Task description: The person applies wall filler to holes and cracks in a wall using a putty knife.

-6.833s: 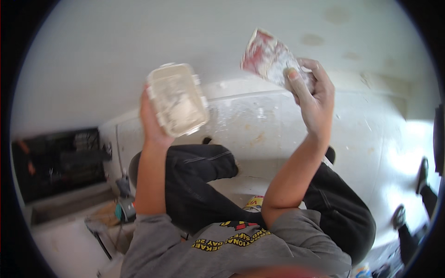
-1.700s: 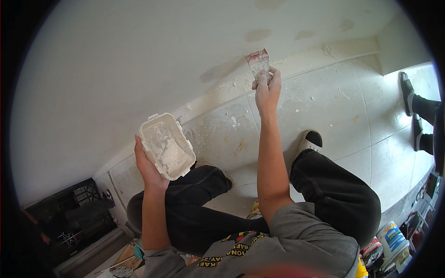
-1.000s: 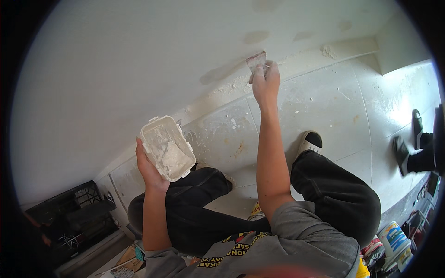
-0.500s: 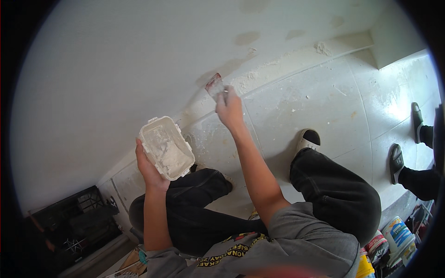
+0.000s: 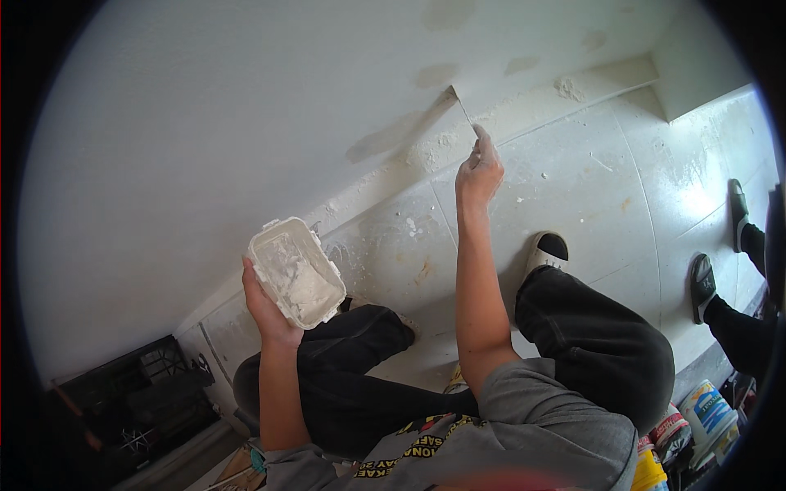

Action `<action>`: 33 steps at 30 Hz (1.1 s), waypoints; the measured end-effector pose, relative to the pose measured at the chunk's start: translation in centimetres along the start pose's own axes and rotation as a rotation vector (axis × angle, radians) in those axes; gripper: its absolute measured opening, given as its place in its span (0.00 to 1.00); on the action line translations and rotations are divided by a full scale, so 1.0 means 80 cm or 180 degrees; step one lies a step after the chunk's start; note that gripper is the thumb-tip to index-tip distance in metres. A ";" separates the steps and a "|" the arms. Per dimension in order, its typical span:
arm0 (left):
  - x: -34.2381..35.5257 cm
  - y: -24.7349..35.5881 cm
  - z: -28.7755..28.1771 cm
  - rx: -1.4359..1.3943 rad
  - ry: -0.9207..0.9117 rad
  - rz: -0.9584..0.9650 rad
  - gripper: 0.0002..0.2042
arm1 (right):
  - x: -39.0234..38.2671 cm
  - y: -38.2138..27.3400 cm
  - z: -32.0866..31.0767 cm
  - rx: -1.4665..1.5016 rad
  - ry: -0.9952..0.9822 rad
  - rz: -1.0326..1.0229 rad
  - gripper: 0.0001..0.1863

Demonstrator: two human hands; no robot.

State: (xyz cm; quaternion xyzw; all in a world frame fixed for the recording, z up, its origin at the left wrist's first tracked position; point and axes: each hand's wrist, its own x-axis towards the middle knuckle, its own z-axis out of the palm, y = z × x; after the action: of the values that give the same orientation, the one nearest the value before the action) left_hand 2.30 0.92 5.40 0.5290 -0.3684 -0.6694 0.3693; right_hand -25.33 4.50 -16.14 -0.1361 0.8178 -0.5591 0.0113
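My left hand (image 5: 274, 315) holds up a white rectangular plastic tub (image 5: 334, 304) by its side and underside. Inside, whitish filler paste (image 5: 309, 288) is heaped toward the near end and smeared on the walls. In my right hand (image 5: 481, 170) is a putty knife (image 5: 464, 109), seen nearly edge-on, its handle mostly hidden by my fingers. Its blade edge meets the pale wall (image 5: 205, 147) at the upper right end of a damp-looking greyish patch (image 5: 393, 135). More such patches show farther along the wall.
Crumbs of filler (image 5: 569, 88) lie on the ledge at the wall's foot. White specks dot the tiled floor (image 5: 589, 188). Another person's slippered foot (image 5: 702, 286) is at the right. Paint buckets (image 5: 708, 413) stand lower right; a dark rack-like object (image 5: 139, 393) sits lower left.
My right hand has moved right and away along the wall with the putty knife, which has turned from face-on to nearly edge-on. The tub has shifted slightly nearer.
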 end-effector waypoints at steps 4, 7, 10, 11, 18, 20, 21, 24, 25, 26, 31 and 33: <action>-0.001 0.001 0.000 -0.0029 0.0015 0.0007 0.29 | -0.012 0.017 0.021 -0.0039 0.0213 -0.0267 0.21; -0.001 0.000 0.003 0.0008 0.0048 0.0043 0.29 | -0.011 0.026 0.028 0.0192 0.0201 -0.0513 0.22; -0.001 0.001 -0.002 -0.0046 0.0026 -0.0007 0.29 | -0.009 0.037 0.030 0.1026 -0.0209 -0.0283 0.23; 0.000 0.000 -0.001 -0.0058 0.0025 -0.0001 0.29 | -0.009 0.038 0.029 0.1199 -0.0453 -0.0219 0.24; 0.000 0.001 -0.007 -0.0085 -0.0050 -0.0063 0.29 | -0.018 0.035 0.022 0.0824 -0.0561 -0.0876 0.25; 0.000 0.001 -0.005 -0.0047 -0.0036 -0.0059 0.29 | -0.020 0.034 0.020 0.0758 -0.0393 -0.0914 0.25; 0.001 0.001 -0.005 -0.0017 -0.0002 -0.0044 0.29 | -0.020 0.033 0.020 0.0685 -0.0234 -0.0947 0.25; 0.001 0.000 -0.004 0.0031 0.0028 -0.0030 0.29 | -0.010 0.034 0.023 0.0769 -0.0088 -0.0921 0.26; 0.001 0.000 -0.004 0.0044 0.0024 -0.0023 0.29 | -0.006 0.035 0.024 0.0762 -0.0086 -0.0915 0.26; 0.001 0.000 -0.004 0.0048 0.0028 -0.0031 0.29 | 0.000 0.031 0.022 0.0661 -0.0110 -0.0977 0.26; 0.003 0.000 -0.009 -0.0087 -0.0045 -0.0085 0.29 | 0.006 0.027 0.024 0.0518 -0.0232 -0.1014 0.25; 0.002 0.001 -0.007 -0.0076 -0.0039 -0.0112 0.29 | 0.006 0.034 0.023 0.0698 -0.0458 -0.0908 0.23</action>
State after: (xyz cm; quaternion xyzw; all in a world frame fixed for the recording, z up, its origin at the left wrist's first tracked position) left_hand 2.83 0.69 5.29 0.5268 -0.3533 -0.6834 0.3615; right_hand -26.08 3.61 -19.29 -0.2882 0.7214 -0.6296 0.0051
